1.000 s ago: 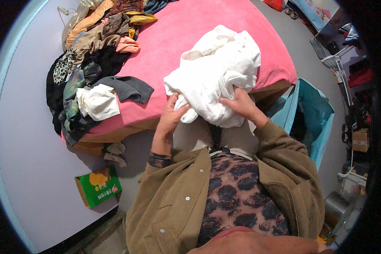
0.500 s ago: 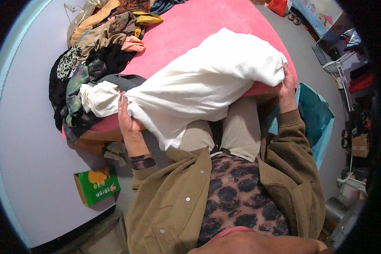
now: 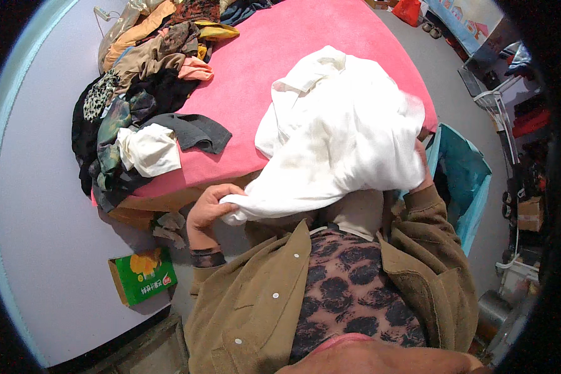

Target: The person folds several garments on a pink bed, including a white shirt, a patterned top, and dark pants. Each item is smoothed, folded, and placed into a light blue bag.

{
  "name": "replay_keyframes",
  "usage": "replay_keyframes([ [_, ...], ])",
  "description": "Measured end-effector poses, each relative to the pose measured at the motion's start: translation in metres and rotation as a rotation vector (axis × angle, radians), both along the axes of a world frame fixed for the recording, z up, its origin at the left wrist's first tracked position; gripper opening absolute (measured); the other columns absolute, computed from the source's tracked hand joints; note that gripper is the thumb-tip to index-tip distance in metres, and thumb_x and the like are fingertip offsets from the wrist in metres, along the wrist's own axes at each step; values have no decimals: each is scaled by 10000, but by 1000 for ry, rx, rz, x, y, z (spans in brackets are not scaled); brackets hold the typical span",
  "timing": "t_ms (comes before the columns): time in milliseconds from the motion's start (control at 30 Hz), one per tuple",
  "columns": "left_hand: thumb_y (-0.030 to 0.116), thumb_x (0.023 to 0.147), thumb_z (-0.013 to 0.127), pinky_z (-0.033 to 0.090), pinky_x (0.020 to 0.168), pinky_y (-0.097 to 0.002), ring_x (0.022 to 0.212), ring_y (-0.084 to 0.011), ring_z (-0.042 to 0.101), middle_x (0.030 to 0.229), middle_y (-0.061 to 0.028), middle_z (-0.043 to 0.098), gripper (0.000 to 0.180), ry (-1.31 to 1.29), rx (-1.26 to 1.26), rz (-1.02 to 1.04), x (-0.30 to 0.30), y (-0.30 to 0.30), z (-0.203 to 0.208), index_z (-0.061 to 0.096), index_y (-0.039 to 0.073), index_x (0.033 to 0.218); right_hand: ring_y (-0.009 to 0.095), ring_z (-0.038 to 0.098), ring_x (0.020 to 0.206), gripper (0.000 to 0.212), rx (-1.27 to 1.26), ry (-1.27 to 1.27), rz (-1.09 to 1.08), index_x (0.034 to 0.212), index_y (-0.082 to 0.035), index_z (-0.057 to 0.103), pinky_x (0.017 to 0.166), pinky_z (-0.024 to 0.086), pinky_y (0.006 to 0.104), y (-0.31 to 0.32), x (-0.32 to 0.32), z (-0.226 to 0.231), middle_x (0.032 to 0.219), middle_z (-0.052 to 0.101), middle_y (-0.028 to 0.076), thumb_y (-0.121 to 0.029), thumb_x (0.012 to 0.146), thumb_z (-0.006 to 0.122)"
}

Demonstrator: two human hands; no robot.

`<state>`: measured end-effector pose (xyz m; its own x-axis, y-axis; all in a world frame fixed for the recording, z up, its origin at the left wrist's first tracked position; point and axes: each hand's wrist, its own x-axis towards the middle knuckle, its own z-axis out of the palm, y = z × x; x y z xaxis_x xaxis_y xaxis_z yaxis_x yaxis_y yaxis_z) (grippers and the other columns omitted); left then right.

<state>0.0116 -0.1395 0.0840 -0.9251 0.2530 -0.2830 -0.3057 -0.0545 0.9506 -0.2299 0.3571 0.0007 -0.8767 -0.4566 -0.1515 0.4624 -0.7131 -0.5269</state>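
The person's left hand (image 3: 207,209) is closed on one lower corner of a white garment (image 3: 340,143), fingers curled over the hem; the right hand (image 3: 422,167) is almost wholly covered by the cloth at the garment's far side, so only a strip of it shows above the brown cuff, and whether it is clamped on the fabric cannot be told, though the cloth hangs as if supported there; the garment is lifted between the two hands, bunched and uneven, its upper part drooping forward over the near edge of the pink bed (image 3: 280,75) and its lower edge against the person's lap; no crease or fold line shows, so in the inspector's judgement the handling of this piece is at an early stage, the cloth gathered but neither spread flat nor folded; beyond the left hand lies a heap of mixed clothes (image 3: 137,112), unsorted, with a grey item (image 3: 196,131) and a small white item (image 3: 149,149) at its near edge, which suggests most of the work remains; a teal bag (image 3: 461,181) stands open just outside the right hand; a green box (image 3: 142,274) lies on the floor below the left hand.
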Motion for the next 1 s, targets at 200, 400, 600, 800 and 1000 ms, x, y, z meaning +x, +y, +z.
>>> replay_keyframes([
  [200, 120, 930, 646, 538, 779, -378, 880, -217, 665, 954, -105, 680, 87, 641, 594, -1100, -33, -68, 89, 663, 44, 969, 242, 594, 1182, 444, 264, 131, 141, 1375, 1, 507, 1040, 472, 401, -13, -13, 59, 1311, 604, 148, -215, 990, 557],
  [400, 101, 944, 626, 539, 839, -432, 974, -236, 643, 1050, -124, 668, 156, 810, 482, -1105, -25, -92, 143, 646, 37, 1084, 236, 605, 1151, 433, 607, 537, 212, 1356, -3, 525, 1013, 485, 392, -71, -60, 155, 1287, 616, 137, -238, 994, 553],
  [600, 311, 1012, 577, 488, 806, -270, 901, -153, 607, 1034, -57, 647, 282, 602, -691, 672, -137, -118, 133, 629, 47, 1098, 230, 616, 1121, 424, 798, 931, 125, 1337, -6, 542, 986, 497, 384, -162, -111, 265, 1262, 628, 126, -260, 998, 550],
  [800, 265, 997, 605, 514, 935, -359, 1095, -232, 621, 1188, -120, 637, 371, 1246, -172, 1067, -143, -142, 329, 569, 1, 1255, 224, 628, 1090, 419, 594, 1111, -58, 1318, -9, 559, 959, 509, 375, -189, -132, 364, 1237, 640, 114, -283, 1001, 547],
  [1000, 180, 992, 624, 497, 963, -339, 1090, -198, 614, 1193, -98, 644, 324, 1153, -172, 919, -115, -145, 296, 575, 6, 1260, 218, 639, 1059, 417, 529, 1113, -111, 1300, -13, 577, 932, 521, 366, -124, -146, 345, 1212, 652, 103, -306, 1005, 543],
])
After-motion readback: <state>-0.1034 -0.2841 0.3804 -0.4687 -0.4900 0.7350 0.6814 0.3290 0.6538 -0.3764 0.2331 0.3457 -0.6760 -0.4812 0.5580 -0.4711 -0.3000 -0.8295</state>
